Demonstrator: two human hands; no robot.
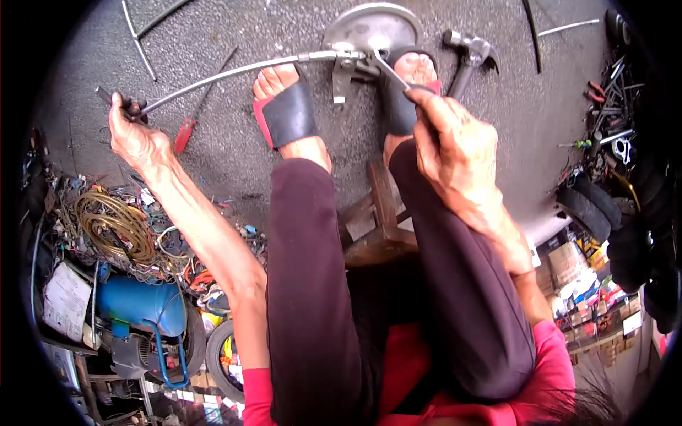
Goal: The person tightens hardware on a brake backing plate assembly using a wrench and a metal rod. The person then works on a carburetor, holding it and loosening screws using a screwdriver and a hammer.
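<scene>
A round metal plate with a bracket [373,30] lies on the ground between and beyond my sandalled feet. From its fitting a long grey curved cable-like rod [245,69] runs left. My left hand [135,131] grips the rod's far end, with a short dark piece sticking out past the fingers. My right hand [451,135] is closed on a slim metal tool [389,71], whose tip meets the fitting at the plate; whether it is a spanner I cannot tell. My right foot, in a black and red sandal [401,106], is close against the plate.
A claw hammer [469,58] lies right of the plate. A red-handled screwdriver [186,135] rests near my left hand. Coiled hose [114,224], wires and a blue tank [142,305] crowd the left. Scattered tools [612,99] and tyres [590,209] line the right. A wooden stool [383,206] is below me.
</scene>
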